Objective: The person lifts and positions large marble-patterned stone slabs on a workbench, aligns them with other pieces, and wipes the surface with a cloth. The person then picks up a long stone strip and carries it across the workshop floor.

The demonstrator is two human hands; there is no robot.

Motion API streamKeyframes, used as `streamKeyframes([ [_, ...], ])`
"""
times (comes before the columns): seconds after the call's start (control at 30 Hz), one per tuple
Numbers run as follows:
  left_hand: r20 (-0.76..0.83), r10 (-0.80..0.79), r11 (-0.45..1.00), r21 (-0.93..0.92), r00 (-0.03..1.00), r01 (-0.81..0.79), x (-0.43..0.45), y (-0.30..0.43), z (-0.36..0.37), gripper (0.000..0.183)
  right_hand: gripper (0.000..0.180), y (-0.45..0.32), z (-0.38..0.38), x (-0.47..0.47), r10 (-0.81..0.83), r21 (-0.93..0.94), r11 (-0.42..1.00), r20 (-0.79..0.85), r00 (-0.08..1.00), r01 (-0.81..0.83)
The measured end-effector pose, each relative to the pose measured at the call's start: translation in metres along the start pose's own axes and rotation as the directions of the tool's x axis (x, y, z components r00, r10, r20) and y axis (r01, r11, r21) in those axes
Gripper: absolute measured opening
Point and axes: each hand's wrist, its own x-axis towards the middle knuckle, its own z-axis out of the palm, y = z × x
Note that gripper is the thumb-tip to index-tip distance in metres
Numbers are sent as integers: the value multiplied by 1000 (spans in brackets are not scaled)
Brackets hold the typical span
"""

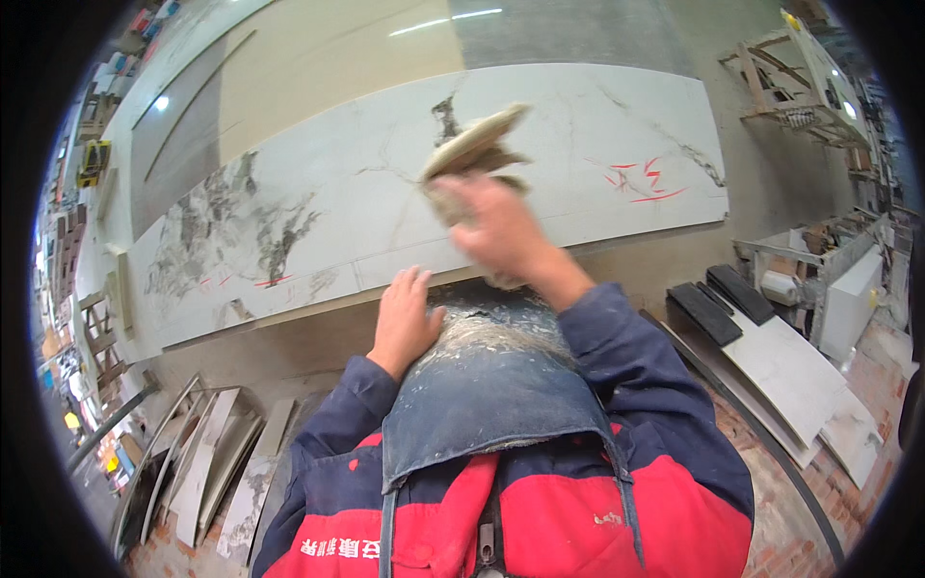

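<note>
A white marble-look slab with dark grey veins lies across the table before me. My right hand is shut on a dirty beige cloth, blurred by motion, over the middle of the slab. The cloth's upper part is folded and stands off the surface. At the slab's near edge rests my left hand, fingers extended and holding nothing, beside my dusty blue apron. Red marks stand on the slab's right part, with smaller ones at the lower left.
Beyond the slab stretches the beige and grey table surface. Cut slab pieces lie at the right with black blocks on top. Narrow offcuts lean at the lower left. A metal-framed cart stands at the right.
</note>
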Motion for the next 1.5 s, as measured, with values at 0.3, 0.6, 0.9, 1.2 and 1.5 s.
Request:
streamKeyframes([
  [0.3, 48, -185, 963, 206, 982, 171, 9, 15, 35, 78, 62, 60, 85, -14, -155, -289, 937, 165, 974, 198],
  [0.6, -7, -338, 908, 261, 941, 328, 21, 26, 50, 78, 59, 216, -117, -93, 93, -421, 894, -160, 983, -153],
  [0.9, -38, -535, 809, 266, 844, 525, 35, 8, 66, 81, 57, 418, -309, -200, 323, -211, 801, -636, 701, -561],
  [1.2, -83, -580, 788, 194, 810, 584, 30, 3, 94, 84, 43, 386, -463, -231, 373, 61, 801, -828, 418, -596],
  [1.5, -351, -512, 823, 61, 784, 565, 43, 81, 129, 73, 60, 290, -327, -146, 174, -115, 970, -295, 939, -216],
])
